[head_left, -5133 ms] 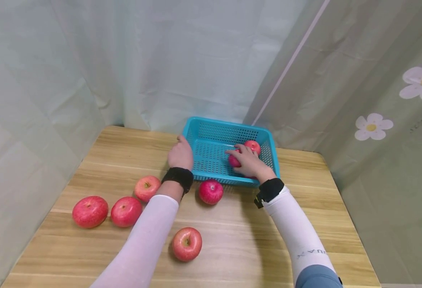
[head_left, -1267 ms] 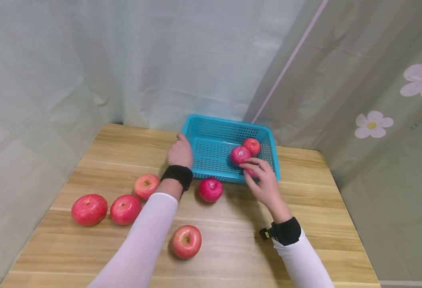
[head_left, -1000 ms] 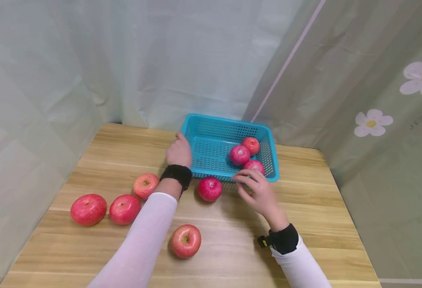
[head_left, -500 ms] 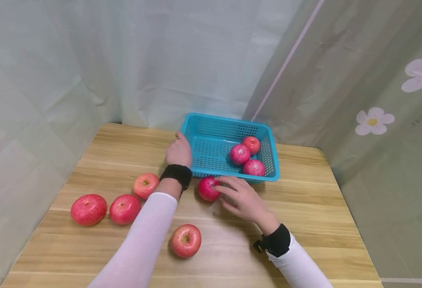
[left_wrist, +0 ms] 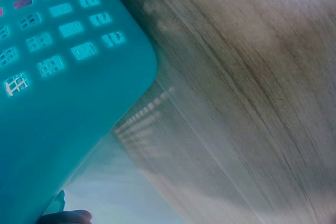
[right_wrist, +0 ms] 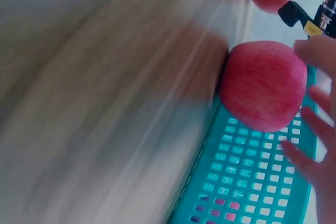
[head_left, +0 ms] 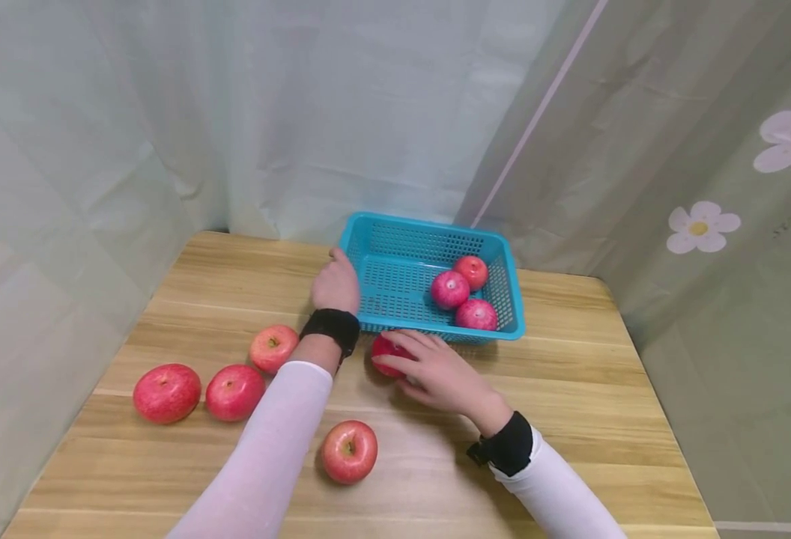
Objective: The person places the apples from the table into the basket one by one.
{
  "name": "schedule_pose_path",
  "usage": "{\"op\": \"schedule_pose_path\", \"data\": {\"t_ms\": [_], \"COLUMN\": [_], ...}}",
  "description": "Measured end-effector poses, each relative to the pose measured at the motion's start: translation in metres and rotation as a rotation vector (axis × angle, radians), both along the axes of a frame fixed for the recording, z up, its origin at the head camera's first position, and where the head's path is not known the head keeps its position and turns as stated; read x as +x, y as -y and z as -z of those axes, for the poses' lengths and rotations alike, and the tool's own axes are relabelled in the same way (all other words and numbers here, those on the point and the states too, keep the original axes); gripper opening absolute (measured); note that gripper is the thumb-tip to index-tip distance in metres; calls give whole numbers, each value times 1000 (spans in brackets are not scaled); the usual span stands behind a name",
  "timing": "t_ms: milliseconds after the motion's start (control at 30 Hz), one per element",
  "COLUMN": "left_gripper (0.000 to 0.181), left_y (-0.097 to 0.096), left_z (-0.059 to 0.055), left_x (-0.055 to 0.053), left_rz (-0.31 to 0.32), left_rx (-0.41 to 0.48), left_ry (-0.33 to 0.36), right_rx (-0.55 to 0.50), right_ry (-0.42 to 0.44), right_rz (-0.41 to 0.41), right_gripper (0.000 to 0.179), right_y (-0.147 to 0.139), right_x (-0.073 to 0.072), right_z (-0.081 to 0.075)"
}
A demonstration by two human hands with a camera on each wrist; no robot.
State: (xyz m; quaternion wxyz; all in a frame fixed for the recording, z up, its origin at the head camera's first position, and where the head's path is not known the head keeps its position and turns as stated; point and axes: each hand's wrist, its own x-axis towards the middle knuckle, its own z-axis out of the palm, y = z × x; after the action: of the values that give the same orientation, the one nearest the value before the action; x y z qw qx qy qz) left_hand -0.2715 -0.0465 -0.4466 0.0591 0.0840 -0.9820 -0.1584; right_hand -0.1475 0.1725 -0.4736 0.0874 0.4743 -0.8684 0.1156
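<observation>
In the head view my left hand (head_left: 337, 284) grips the left rim of a blue plastic basket (head_left: 429, 327); the left wrist view shows a fingertip (left_wrist: 79, 215) at that basket's rim (left_wrist: 31, 145). My right hand (head_left: 443, 374) reaches over a dark red apple (head_left: 385, 355) just in front of the basket, hiding part of it. Seen from the right wrist, the fingers are spread beside this apple (right_wrist: 262, 85), the thumb at its edge. Inside the basket's right end lie three apples: one at the back (head_left: 471, 272), one in the middle (head_left: 449, 290), one at the front (head_left: 476, 314).
On the wooden table (head_left: 571, 419), three apples sit left of my left forearm: a large red one (head_left: 167, 393), a second red one (head_left: 235, 392) and a paler one (head_left: 273, 349). Another apple (head_left: 349, 451) lies between the forearms. Pale curtains (head_left: 368, 112) hang round the table.
My right hand has come out of the basket, leaving the apples there, and moved left and down over the dark red apple before it. The left hand stays at the basket's rim.
</observation>
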Motion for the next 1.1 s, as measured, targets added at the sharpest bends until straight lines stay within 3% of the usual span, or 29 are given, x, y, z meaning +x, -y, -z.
{"op": "schedule_pose_path", "data": {"t_ms": [233,467,700,900,1100], "left_gripper": [51,49,49,49,49], "left_y": [0,1,2,1,1], "left_z": [0,-2,-2,-3,-4], "left_x": [0,2,2,3,3], "left_rz": [3,3,-3,5,-4], "left_rx": [-4,13,13,21,19], "left_ry": [15,19,10,1,3], "right_rx": [32,59,64,51,24], "right_ry": [27,43,43,215,401], "right_rz": [47,97,140,220,228], "right_gripper": [70,67,74,83,82], "right_y": [6,13,20,24,25], "right_x": [-2,0,3,5,7], "right_z": [6,1,-2,4,7]}}
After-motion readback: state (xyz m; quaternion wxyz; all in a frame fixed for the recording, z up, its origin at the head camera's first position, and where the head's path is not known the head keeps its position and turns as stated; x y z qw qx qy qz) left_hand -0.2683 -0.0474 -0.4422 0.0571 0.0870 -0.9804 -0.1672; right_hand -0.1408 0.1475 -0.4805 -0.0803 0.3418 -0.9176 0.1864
